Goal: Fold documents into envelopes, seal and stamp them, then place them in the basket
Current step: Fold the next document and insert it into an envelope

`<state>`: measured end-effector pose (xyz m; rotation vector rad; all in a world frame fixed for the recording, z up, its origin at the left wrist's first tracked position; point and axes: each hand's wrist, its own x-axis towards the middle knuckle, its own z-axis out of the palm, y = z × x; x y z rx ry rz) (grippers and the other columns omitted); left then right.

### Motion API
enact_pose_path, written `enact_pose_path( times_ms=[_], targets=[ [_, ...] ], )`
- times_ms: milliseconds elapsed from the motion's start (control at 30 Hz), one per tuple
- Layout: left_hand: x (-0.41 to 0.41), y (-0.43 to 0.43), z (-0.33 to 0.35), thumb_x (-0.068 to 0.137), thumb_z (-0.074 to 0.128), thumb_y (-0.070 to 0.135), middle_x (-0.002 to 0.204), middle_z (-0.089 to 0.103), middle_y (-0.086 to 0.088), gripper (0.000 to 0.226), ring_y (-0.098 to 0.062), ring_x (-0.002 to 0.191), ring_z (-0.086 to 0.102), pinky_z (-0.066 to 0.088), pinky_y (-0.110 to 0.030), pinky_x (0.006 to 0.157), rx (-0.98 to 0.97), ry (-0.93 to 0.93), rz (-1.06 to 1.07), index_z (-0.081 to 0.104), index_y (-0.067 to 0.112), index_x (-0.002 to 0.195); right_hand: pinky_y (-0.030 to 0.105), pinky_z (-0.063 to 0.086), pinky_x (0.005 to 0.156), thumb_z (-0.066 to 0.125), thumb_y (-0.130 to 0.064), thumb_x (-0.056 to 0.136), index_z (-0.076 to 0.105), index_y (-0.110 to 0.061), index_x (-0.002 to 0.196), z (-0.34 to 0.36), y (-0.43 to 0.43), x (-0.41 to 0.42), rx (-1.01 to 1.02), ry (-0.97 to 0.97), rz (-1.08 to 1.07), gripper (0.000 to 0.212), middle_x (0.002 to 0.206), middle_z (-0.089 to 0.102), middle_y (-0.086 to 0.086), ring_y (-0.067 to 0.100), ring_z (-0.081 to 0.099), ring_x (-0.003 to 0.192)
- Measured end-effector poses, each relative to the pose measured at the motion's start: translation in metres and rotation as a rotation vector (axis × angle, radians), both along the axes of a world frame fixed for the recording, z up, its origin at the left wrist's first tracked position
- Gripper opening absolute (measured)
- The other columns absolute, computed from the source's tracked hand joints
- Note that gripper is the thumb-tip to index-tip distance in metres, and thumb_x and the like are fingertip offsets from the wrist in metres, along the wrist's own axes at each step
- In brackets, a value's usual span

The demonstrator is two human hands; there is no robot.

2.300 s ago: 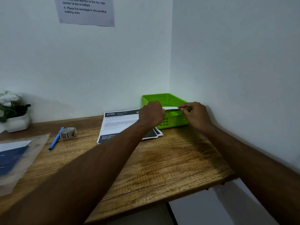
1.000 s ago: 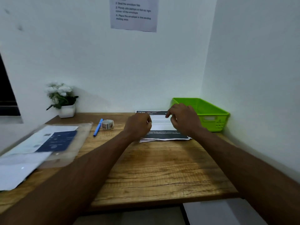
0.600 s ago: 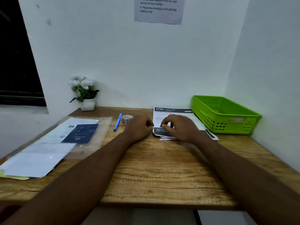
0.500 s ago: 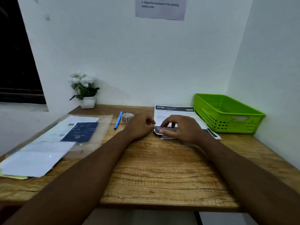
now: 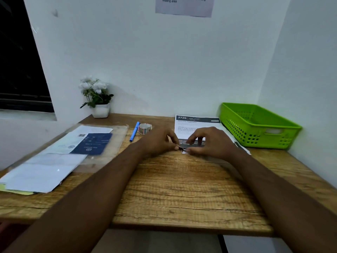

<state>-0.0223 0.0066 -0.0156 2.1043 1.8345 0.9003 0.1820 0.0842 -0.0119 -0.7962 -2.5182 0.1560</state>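
Note:
A small stack of printed documents (image 5: 193,123) with a dark "2720" header lies on the wooden desk (image 5: 182,189), just left of the green basket (image 5: 259,125). My left hand (image 5: 160,141) pinches the near left corner of the top sheet. My right hand (image 5: 209,141) pinches the same near edge, fingers curled over the dark band at the bottom. That edge is lifted slightly off the stack. The basket's inside is mostly hidden from here. A roll of stamps (image 5: 145,128) sits beside a blue pen (image 5: 134,131).
A clear plastic folder (image 5: 102,143) with white envelopes and a dark blue booklet (image 5: 93,144) covers the desk's left side. A potted white flower (image 5: 97,97) stands at the back wall. An instruction sheet (image 5: 184,5) hangs on the wall. Walls close in behind and on the right.
My hands left the basket, where they held a white envelope over it, and came to the document stack. They now pinch the top sheet's near edge, which has risen a little.

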Motion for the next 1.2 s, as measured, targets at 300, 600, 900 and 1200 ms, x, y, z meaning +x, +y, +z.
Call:
enact_pose_path(
  times_ms=[300,600,900,1200],
  targets=[
    [-0.001,-0.010,0.005,0.077,0.077,0.010,0.077,0.072,0.001,0.004,-0.017,0.056,0.067,0.047,-0.014,0.054,0.188,-0.207,0.020,0.075,0.009,0.079,0.035,0.053,0.073,0.075,-0.042,0.077,0.074,-0.036,0.085,0.007,-0.008,0.014,0.011,0.139,-0.014,0.011,0.086,0.071,-0.021,0.000,0.063,0.074],
    [0.000,-0.028,0.020,0.072,0.080,0.007,0.064,0.070,0.006,0.007,-0.007,0.059,0.067,0.049,-0.017,0.058,0.261,-0.151,0.058,0.075,0.012,0.074,0.029,0.049,0.070,0.074,-0.027,0.078,0.070,-0.041,0.085,0.015,-0.025,0.035,0.096,0.116,-0.129,0.016,0.088,0.070,-0.021,-0.003,0.060,0.076],
    [-0.013,-0.108,0.029,0.067,0.084,0.013,0.065,0.069,0.014,0.014,-0.002,0.064,0.067,0.050,-0.010,0.061,0.312,-0.157,0.021,0.074,0.020,0.075,0.031,0.053,0.063,0.081,-0.022,0.077,0.074,-0.034,0.084,0.008,-0.082,0.092,0.234,0.228,-0.085,0.016,0.082,0.069,-0.022,-0.006,0.063,0.074],
    [-0.015,-0.171,0.005,0.066,0.081,0.019,0.080,0.073,0.015,0.014,-0.003,0.076,0.069,0.055,-0.015,0.069,0.202,-0.095,0.008,0.075,0.024,0.078,0.027,0.052,0.067,0.085,-0.022,0.074,0.075,-0.034,0.084,-0.013,-0.125,0.103,0.183,0.220,0.029,0.019,0.082,0.068,-0.025,-0.004,0.064,0.076]
  ],
)
